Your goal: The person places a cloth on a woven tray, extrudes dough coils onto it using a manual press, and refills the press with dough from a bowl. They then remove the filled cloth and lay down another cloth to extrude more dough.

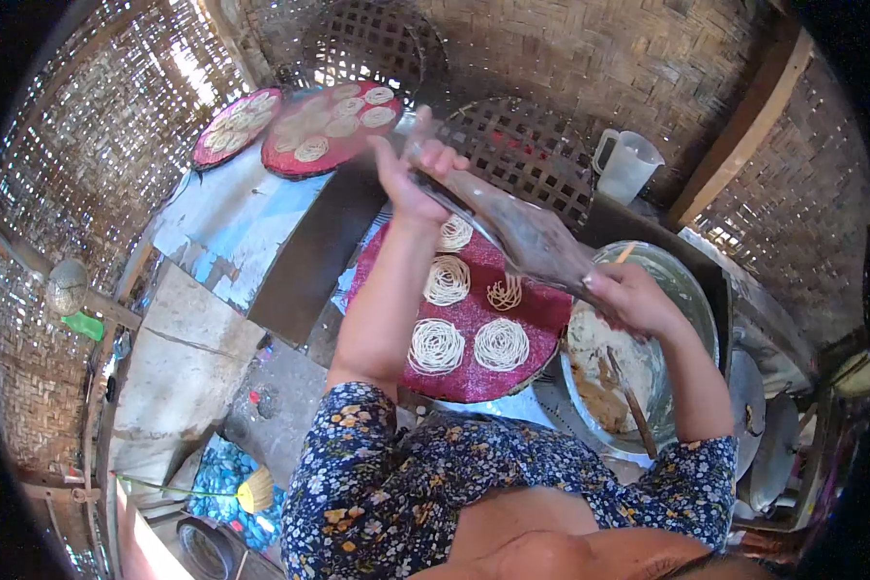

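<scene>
A long wooden press [532, 227], its surface worn and grey-brown, is held aslant over a round pink cloth-covered tray [469, 377]. My left hand [418, 179] grips its far upper end, the thumb sticking out. Around its lower end near the basin, my right hand [638, 298] is closed. On the tray lie several pale coils of dough strands, such as the full coil [501, 345] at the front. A smaller, looser coil [504, 293] sits in the shadow beneath the press. The press's underside is hidden.
At right, a metal basin [710, 319] holds pale dough and a wooden stick [632, 404]. A plastic jug [630, 166] stands behind it. Two more pink trays, a larger one [285, 145] and a smaller one [213, 145], bear coils at back left. A woven basket [551, 184] leans behind.
</scene>
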Action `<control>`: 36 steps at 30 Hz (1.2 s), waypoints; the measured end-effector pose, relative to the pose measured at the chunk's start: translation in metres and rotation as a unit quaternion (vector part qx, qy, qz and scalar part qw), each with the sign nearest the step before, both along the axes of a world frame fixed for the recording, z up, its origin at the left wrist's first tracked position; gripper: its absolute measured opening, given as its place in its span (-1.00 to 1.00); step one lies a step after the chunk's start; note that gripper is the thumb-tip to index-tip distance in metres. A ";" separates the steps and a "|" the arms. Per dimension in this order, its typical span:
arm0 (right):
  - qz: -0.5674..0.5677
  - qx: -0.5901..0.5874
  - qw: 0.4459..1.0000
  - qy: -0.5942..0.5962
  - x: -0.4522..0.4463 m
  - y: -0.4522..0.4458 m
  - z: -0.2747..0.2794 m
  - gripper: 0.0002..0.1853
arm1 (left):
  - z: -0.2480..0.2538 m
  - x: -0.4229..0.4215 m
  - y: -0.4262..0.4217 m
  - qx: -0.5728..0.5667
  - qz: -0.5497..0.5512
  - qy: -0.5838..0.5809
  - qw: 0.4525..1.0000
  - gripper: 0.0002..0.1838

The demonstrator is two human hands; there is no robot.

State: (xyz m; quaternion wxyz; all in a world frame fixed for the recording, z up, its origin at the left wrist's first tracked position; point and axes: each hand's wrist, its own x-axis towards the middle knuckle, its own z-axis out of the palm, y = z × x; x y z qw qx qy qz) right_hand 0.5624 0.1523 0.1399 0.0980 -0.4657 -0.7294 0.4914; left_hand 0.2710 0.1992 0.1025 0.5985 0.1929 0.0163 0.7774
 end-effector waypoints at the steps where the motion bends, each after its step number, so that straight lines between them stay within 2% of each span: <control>1: 0.003 0.001 1.000 0.010 -0.006 -0.002 0.001 -0.56 | 0.005 -0.007 0.000 0.023 -0.011 -0.004 1.000 -0.22; 6: 0.026 -0.007 0.999 0.042 0.002 -0.013 0.001 -0.49 | 0.013 -0.005 -0.022 0.017 -0.033 0.004 0.999 -0.24; 7: -0.003 -0.039 0.999 0.036 0.006 -0.018 0.004 -0.50 | 0.012 0.000 -0.026 0.013 -0.033 0.008 0.999 -0.24; 14: 0.006 0.141 0.989 -0.041 0.012 -0.009 0.016 -0.53 | 0.019 0.003 -0.016 0.068 -0.050 -0.023 0.996 -0.30; 18: -0.002 0.102 0.995 0.001 -0.004 -0.011 0.012 -0.52 | 0.040 -0.009 -0.026 0.053 -0.047 -0.023 0.997 -0.29; 20: 0.010 0.091 0.996 0.014 -0.002 -0.011 0.005 -0.53 | 0.035 -0.014 -0.029 0.047 -0.041 -0.001 0.998 -0.24; 23: 0.020 0.061 0.997 0.038 0.005 -0.017 -0.002 -0.54 | 0.026 -0.004 -0.039 0.060 -0.031 0.028 0.997 -0.27; 28: 0.005 0.062 0.998 0.009 0.029 -0.026 -0.014 -0.51 | 0.006 0.020 -0.040 0.030 -0.052 0.022 0.998 -0.26; 32: 0.005 0.132 0.991 -0.022 0.039 -0.030 -0.010 -0.48 | 0.001 0.032 -0.028 0.022 -0.112 0.002 0.993 -0.28; 33: 0.010 0.160 0.987 -0.030 0.041 -0.029 -0.012 -0.47 | -0.001 0.032 -0.021 0.098 -0.188 -0.012 0.977 -0.28; 36: -0.004 0.133 0.991 -0.011 0.042 -0.028 -0.017 -0.44 | -0.009 0.056 -0.017 -0.023 -0.172 0.112 0.978 -0.24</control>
